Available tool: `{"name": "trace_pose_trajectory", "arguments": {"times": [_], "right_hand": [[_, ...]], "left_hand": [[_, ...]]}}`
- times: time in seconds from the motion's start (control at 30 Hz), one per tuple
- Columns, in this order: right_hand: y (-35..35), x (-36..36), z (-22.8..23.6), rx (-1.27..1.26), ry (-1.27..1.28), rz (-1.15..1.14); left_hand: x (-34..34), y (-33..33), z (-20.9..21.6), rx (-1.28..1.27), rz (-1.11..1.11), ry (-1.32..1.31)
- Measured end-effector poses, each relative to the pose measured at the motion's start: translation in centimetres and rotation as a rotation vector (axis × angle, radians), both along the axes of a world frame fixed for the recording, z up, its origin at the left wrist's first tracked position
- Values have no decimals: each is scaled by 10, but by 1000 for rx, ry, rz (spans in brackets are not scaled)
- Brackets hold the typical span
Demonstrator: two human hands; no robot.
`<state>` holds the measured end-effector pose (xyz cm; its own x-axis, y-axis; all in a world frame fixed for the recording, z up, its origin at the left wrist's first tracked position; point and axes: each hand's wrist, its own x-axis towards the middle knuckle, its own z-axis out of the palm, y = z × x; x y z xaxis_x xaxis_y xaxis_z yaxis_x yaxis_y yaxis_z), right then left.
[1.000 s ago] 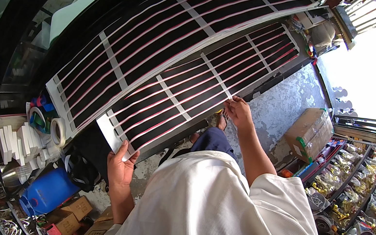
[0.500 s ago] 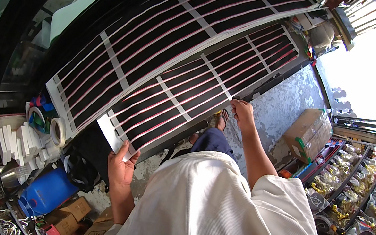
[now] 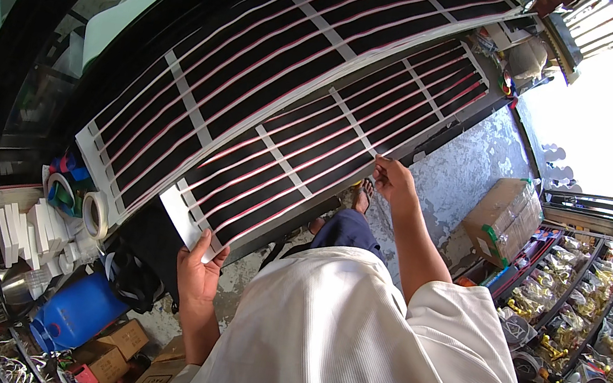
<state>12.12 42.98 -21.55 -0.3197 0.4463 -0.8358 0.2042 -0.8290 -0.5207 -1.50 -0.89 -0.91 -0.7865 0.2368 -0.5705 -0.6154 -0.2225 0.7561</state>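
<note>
A long sheet of red-and-white strips (image 3: 303,160), crossed by grey bands, lies over a black surface. At its near left corner is a plain white margin (image 3: 182,210), which my left hand (image 3: 199,271) pinches between thumb and fingers. My right hand (image 3: 392,179) is at the near edge, closed in a pinch where a grey crossband ends. Its fingertips touch the strips there; whether they hold the strip or the band is hard to see. Behind it lies a larger, similar striped sheet (image 3: 256,55) with wider spacing.
Tape rolls (image 3: 95,215), white blocks (image 3: 23,235) and a blue container (image 3: 80,312) crowd the left. A cardboard box (image 3: 503,219) sits on the worn floor to the right, beside racks of bagged parts (image 3: 564,284). My foot (image 3: 364,193) shows below the sheet.
My right hand has moved slightly up and left along the sheet's near edge. The left hand keeps its pinch on the corner, almost still.
</note>
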Motion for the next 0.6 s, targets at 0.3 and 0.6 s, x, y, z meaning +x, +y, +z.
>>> {"name": "trace_pose_trajectory", "arguments": {"times": [0.3, 0.6], "right_hand": [[3, -9, -16, 23, -82, 88], [-2, -3, -19, 7, -92, 80]], "left_hand": [[0, 1, -2, -37, 32, -11], [-3, -24, -52, -113, 4, -60]]}}
